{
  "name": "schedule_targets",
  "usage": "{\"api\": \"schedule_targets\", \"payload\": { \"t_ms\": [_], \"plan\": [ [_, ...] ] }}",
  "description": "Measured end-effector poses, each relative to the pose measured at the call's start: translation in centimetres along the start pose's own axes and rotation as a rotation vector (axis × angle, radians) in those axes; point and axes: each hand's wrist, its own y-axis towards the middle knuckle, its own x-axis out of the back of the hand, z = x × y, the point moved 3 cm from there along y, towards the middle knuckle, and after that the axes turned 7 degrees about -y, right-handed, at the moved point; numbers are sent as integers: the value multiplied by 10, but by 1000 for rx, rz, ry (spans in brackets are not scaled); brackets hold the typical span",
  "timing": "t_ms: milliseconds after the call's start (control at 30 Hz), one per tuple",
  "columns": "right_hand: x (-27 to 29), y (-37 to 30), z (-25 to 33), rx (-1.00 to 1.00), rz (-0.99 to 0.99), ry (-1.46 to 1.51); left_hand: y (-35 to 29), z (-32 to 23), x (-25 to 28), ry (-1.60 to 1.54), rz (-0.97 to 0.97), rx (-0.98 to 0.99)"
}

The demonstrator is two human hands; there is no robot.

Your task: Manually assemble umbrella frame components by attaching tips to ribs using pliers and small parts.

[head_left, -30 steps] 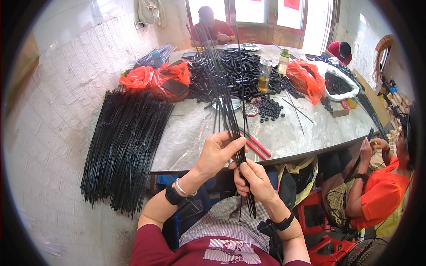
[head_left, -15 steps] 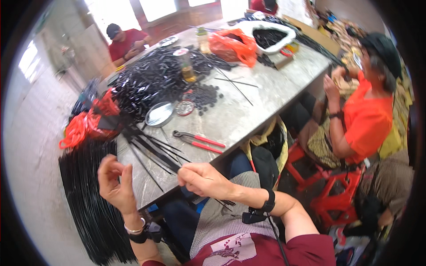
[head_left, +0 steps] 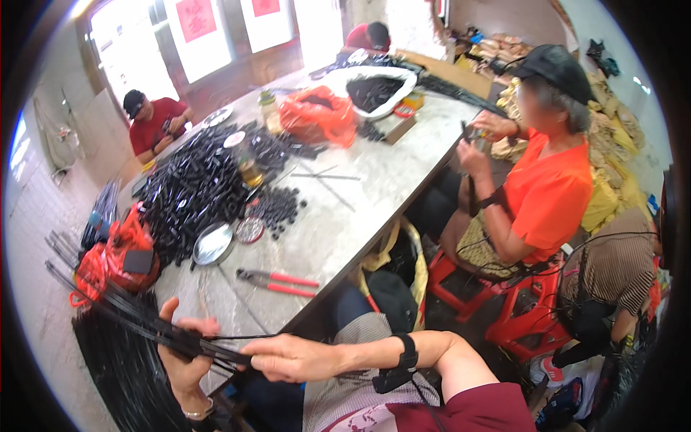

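Pinched in my right hand [head_left: 291, 358] are the near ends of a bundle of thin black strips [head_left: 137, 313], which runs out to the upper left. My left hand [head_left: 188, 363] is beneath the bundle with its thumb raised and fingers apart; the strips cross in front of its palm, and the fingers are partly blurred. One thin strip reaches toward the right wrist. Just beyond my hands, red-handled pincers [head_left: 279, 281] lie on the grey table [head_left: 317, 237]. Hanging at the table's left edge is a thick sheaf of long black strips [head_left: 115, 367].
A pile of short black pieces [head_left: 194, 180] covers the table's left half, beside small black caps [head_left: 279, 207], a round metal tin [head_left: 213, 243] and an orange bag [head_left: 317, 115]. A co-worker in orange [head_left: 551, 194] sits at the right; two people in red sit at the far side.
My right hand has moved left and down, swinging the strips across my left palm. The left hand has dropped lower. The whole view has shifted to the right.
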Motion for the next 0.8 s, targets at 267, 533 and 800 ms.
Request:
{"api": "schedule_targets", "payload": {
  "t_ms": [267,533,800],
  "plan": [
    [-11,-6,17,-140,-42,85,7,-9,-7,269,-324,-127],
    [-28,2,8,76,-124,-123,-11,-28,-9,406,-210,-285],
    [-37,4,19,-192,-12,-183,-16,-34,-16,70,-205,-94]
  ]
}}
